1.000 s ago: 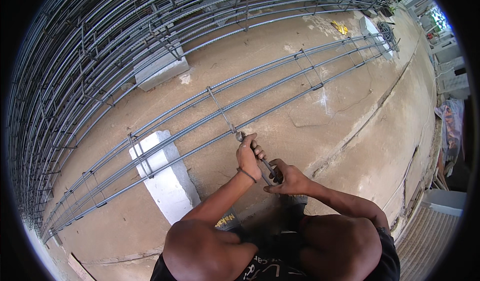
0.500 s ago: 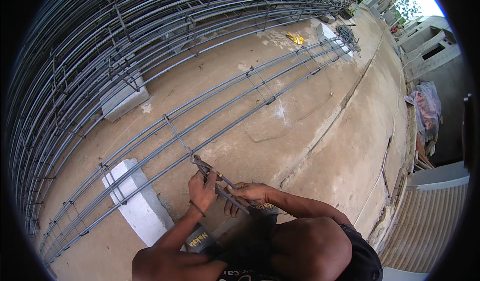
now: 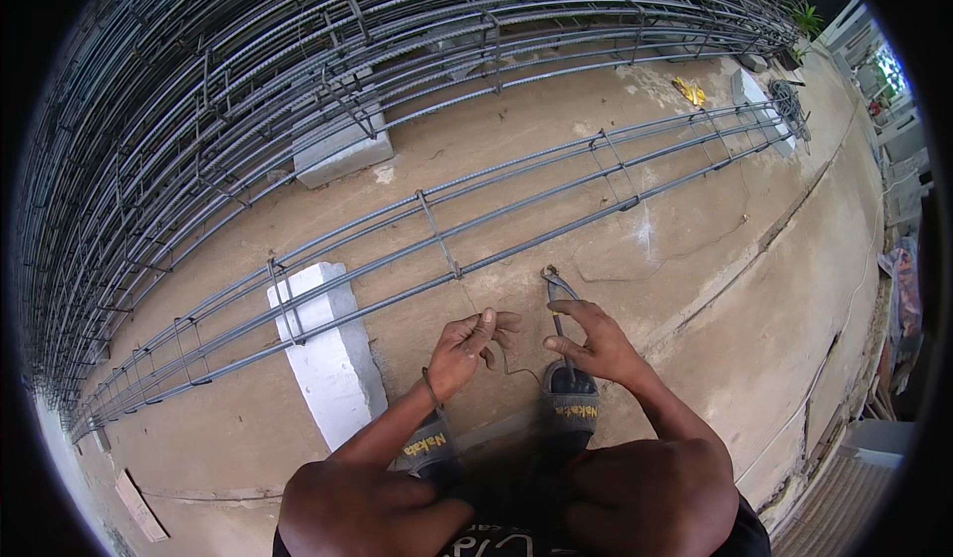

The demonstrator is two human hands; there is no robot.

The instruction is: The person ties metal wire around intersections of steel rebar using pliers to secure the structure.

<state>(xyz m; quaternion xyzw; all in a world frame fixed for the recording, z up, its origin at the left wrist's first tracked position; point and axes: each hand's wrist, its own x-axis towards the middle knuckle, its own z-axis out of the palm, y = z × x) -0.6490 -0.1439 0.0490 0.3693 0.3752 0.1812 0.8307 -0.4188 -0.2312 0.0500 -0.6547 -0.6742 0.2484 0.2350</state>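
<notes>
My left hand (image 3: 462,353) pinches a thin tie wire (image 3: 506,366), which runs up toward a stirrup on the long rebar cage (image 3: 536,243) and loops down to the right. My right hand (image 3: 598,347) is loosely curled over the handles of dark steel pliers (image 3: 552,281), their jaws pointing away from me, just below the cage. The cage rests across a white block (image 3: 333,378) at left and a second pale block (image 3: 747,94) at the far right. My sandalled feet (image 3: 574,408) are below my hands.
Stacked rebar cages (image 3: 228,100) fill the upper left, with a concrete block (image 3: 338,157) beneath. A coil (image 3: 784,100) and yellow crumpled item (image 3: 688,90) lie at the far end. A board (image 3: 139,502) lies lower left; bagged material (image 3: 903,289) stands right along the cracked concrete floor.
The pliers have left the tie point on the cage and moved down-right. My left hand has moved from them to the wire. My right hand's grip has loosened. The view has shifted.
</notes>
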